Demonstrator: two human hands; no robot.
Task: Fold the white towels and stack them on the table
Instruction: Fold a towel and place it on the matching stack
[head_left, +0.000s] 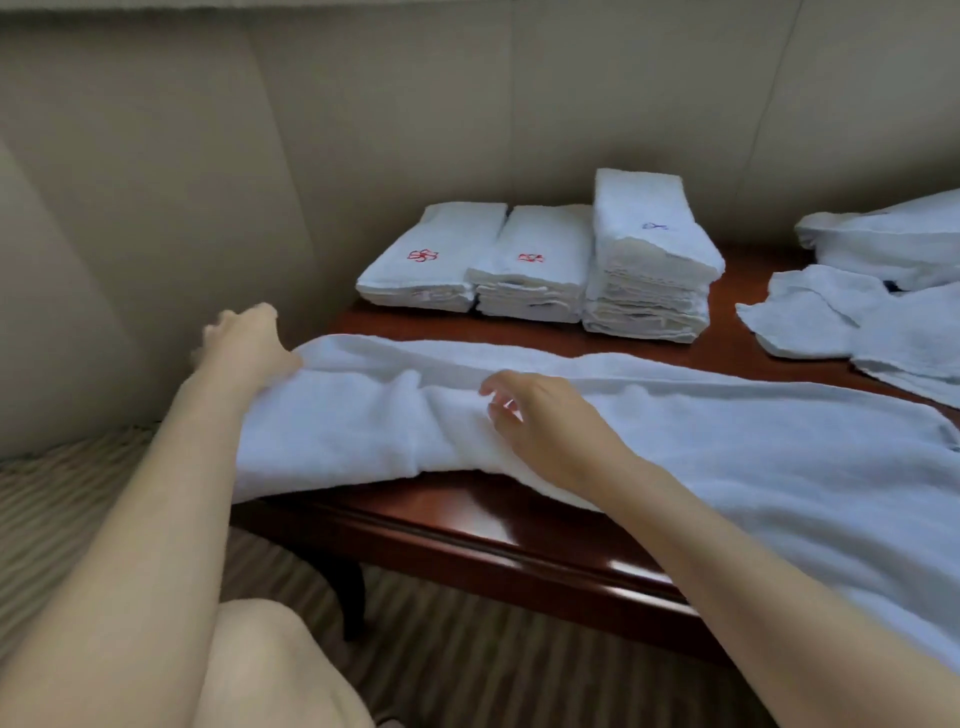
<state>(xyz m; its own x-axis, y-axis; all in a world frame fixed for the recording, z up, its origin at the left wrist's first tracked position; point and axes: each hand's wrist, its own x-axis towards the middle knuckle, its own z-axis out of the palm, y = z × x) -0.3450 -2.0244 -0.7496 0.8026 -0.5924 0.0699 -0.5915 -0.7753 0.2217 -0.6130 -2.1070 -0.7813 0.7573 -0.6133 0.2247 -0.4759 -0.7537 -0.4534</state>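
Long white towel (649, 431) spread across near edge of dark wooden table (467, 525). Left hand (244, 338) at its far-left end, grip unclear; right hand (540, 415) over the middle, fingers loosely spread. Three folded stacks (540, 265) far behind, bearing red and blue embroidery, unreadable.

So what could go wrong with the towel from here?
The long white towel hangs past the dark wooden table's left edge, so it might slide to the floor. The left hand only pinches a corner, a grip that could slip. The tallest folded stack looks liable to topple if bumped.
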